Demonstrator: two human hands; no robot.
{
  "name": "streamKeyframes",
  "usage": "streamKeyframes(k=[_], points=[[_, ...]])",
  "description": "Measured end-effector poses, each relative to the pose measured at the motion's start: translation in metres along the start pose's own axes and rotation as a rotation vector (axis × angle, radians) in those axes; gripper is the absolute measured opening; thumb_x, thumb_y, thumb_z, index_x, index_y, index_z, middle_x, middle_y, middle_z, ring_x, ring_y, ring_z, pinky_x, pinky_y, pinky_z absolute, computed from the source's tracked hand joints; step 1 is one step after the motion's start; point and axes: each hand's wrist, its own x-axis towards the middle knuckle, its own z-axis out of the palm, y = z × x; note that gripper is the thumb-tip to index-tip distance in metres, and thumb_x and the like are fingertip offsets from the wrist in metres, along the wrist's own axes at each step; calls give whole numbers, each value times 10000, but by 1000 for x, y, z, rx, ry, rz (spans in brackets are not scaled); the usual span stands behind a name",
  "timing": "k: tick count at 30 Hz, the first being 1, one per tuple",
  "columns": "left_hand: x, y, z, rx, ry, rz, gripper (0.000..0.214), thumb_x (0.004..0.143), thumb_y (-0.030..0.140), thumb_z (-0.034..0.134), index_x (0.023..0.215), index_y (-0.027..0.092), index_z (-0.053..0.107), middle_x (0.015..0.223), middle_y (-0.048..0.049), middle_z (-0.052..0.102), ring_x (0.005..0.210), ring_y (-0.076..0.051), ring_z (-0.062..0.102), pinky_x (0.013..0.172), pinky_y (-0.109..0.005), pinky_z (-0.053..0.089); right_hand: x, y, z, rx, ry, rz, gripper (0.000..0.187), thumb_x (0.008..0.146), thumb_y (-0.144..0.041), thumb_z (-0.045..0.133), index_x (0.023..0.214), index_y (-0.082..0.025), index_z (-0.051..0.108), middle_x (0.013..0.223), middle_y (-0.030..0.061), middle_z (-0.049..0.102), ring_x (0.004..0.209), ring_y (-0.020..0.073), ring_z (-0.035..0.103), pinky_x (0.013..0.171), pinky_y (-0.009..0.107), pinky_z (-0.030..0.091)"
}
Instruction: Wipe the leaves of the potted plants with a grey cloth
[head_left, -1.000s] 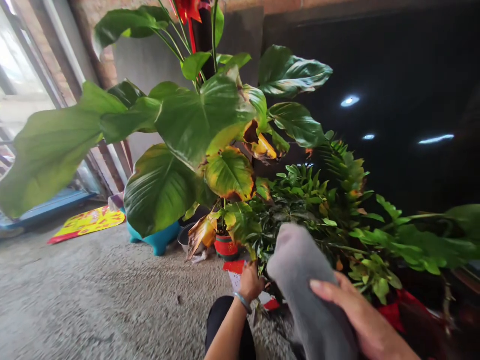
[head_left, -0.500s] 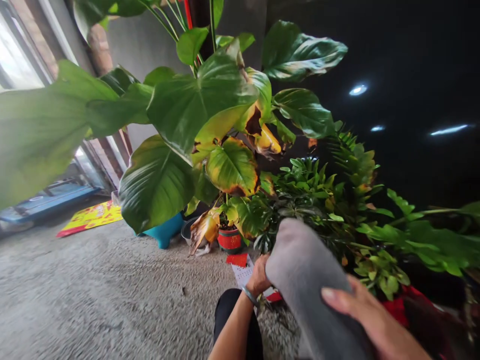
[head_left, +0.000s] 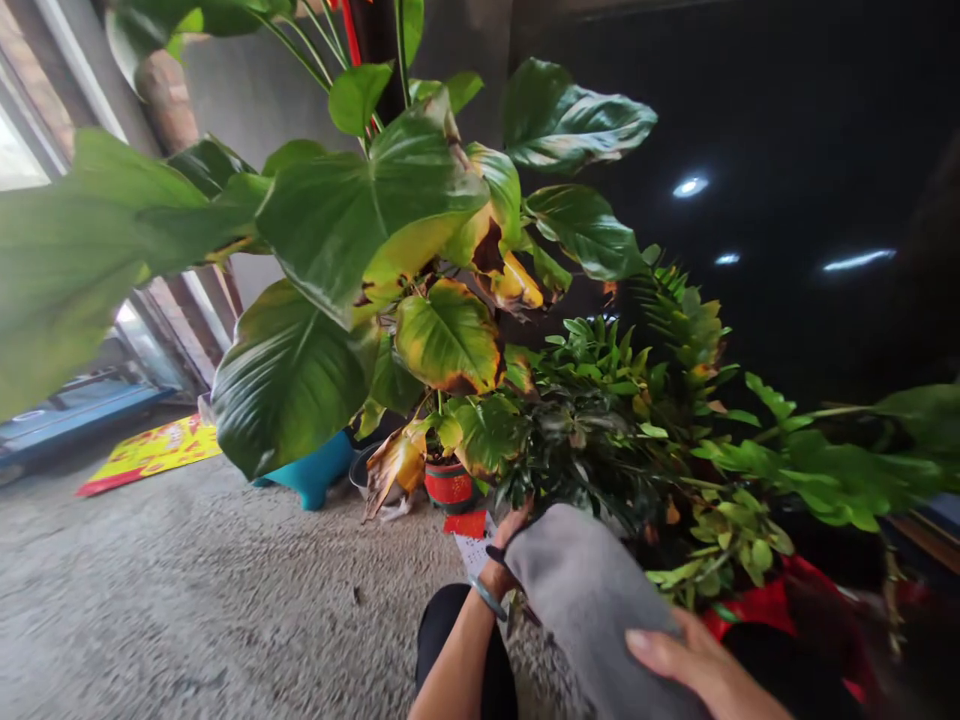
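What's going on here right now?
Someone's right hand holds a grey cloth low in front of the plants. The left hand is down by the lower leaves, next to the cloth's far end; its fingers are partly hidden, so I can't tell what they grip. A red pot stands on the floor beyond the left hand.

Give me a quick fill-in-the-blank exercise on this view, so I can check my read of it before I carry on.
1. The long object held in the right hand is ____.
2. The pale bangle circles the ____ wrist.
3. The small pot is mainly ____.
4. The flat sheet on the floor is mostly ____ with a red edge.

Missing words: grey; left; red; yellow.
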Motion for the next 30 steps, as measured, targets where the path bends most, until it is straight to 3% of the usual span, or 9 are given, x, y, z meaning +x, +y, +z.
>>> streamKeyframes(k=[3,6,9,13,16,22,24,27,30], points=[[4,5,3,36,-22,9,175,571,127,629,718,191,699,655,-17,623,740,-218,576,757,-345,482,-14,-49,-6,143,42,-116,479,467,-372,857,886,-176,736,684,85,755,602,292,694,597,386,550],[5,12,7,-66,-126,-70,477,590,166,604,1058,138,694,603,38,568,597,-151,520,577,-266,448,-2,-84,12,367,81,-142,277,502,-274,820,736,-168,717,599,65,734,495,223,647,508,323,532],[3,20,10,-238,-220,-171,651,574,197,598,1218,100,608,623,38,585,532,-133,508,481,-237,405,14,-65,36,450,27,12,191,554,-266,791,688,-174,691,569,50,729,529,232,676,580,345,570],[0,28,12,-311,-217,-109,416,601,276,627,972,106,708,551,30,565,517,-123,486,486,-235,390,4,-8,37,287,-47,185,293,522,-353,847,700,-176,696,635,62,756,719,297,731,699,389,589],[0,29,14,-349,-156,-48,349,610,345,651,864,115,718,523,37,557,478,-100,455,484,-235,383,-19,-14,20,264,26,72,399,451,-355,876,765,-167,720,710,66,777,759,305,731,706,377,588],[2,25,20,-335,-45,-150,368,551,306,654,858,108,698,485,71,529,390,-68,415,433,-225,331,-14,-95,12,577,179,-279,212,501,-214,781,695,-232,696,573,-19,732,641,267,715,722,395,599],[0,25,20,-326,-27,-161,338,555,280,655,853,124,687,481,75,534,386,-71,417,434,-225,332,0,-84,19,612,106,-147,145,531,-198,756,650,-234,681,547,-8,725,716,293,731,743,420,599],[-4,25,19,-303,-58,-141,206,563,294,664,705,147,643,448,71,499,398,-77,420,434,-224,323,11,-30,27,502,-5,152,143,555,-302,777,571,-225,658,523,49,718,822,347,734,754,462,594],[-10,24,17,-310,-96,-119,241,575,366,688,667,150,634,458,56,505,426,-89,445,446,-230,338,0,10,27,374,-114,140,216,487,-313,845,563,-225,663,618,67,757,904,336,726,814,413,580]])
